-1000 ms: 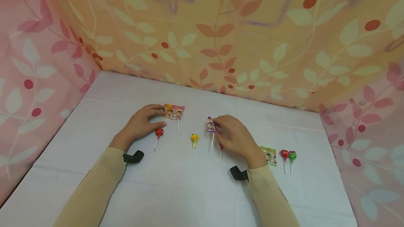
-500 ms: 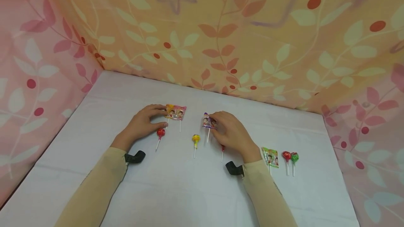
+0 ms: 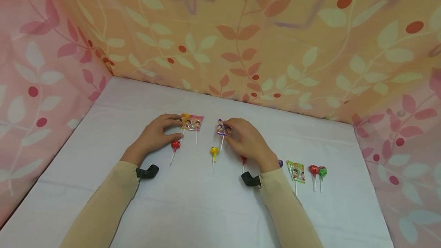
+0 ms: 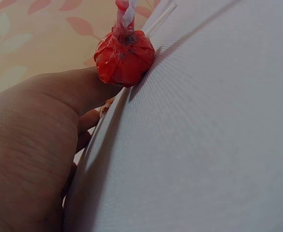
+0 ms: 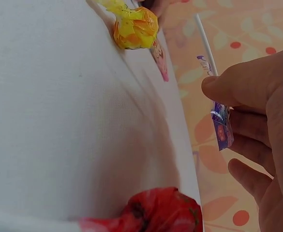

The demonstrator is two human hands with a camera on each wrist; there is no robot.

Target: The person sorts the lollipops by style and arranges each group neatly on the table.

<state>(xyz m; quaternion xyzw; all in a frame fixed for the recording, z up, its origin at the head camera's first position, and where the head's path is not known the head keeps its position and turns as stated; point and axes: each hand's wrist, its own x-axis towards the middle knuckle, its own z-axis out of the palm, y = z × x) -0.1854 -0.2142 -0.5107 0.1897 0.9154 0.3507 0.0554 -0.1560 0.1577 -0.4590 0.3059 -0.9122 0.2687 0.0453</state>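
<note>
A white table (image 3: 193,209) stands inside walls of leaf-patterned cloth (image 3: 241,30), orange at the back and pink at the sides. Two arms in beige sleeves (image 3: 103,206) reach over it, each with a black camera mount at the wrist.

The left hand (image 3: 153,136) lies on the table with relaxed fingers; its fingertips touch the orange flat-packet lollipop (image 3: 185,120), which lies just beside a pink flat-packet lollipop (image 3: 196,123). A red ball lollipop (image 3: 175,145) lies against the thumb, its stick pointing towards the person.

The right hand (image 3: 246,141) pinches the purple flat-packet lollipop (image 3: 222,129) between thumb and fingers, holding it near the table's middle, to the right of the pink packet; whether it is lifted or on the cloth cannot be told. A yellow ball lollipop (image 3: 214,151) lies just before it, and another red ball lollipop (image 3: 243,160) is partly hidden under the hand.

Farther right lie a purple ball lollipop (image 3: 280,163), mostly hidden behind the wrist, a green flat-packet lollipop (image 3: 296,171), a red one (image 3: 313,170) and a green ball lollipop (image 3: 322,171) side by side.

The flat packets carry a printed cartoon face; any writing is too small to read.
</note>
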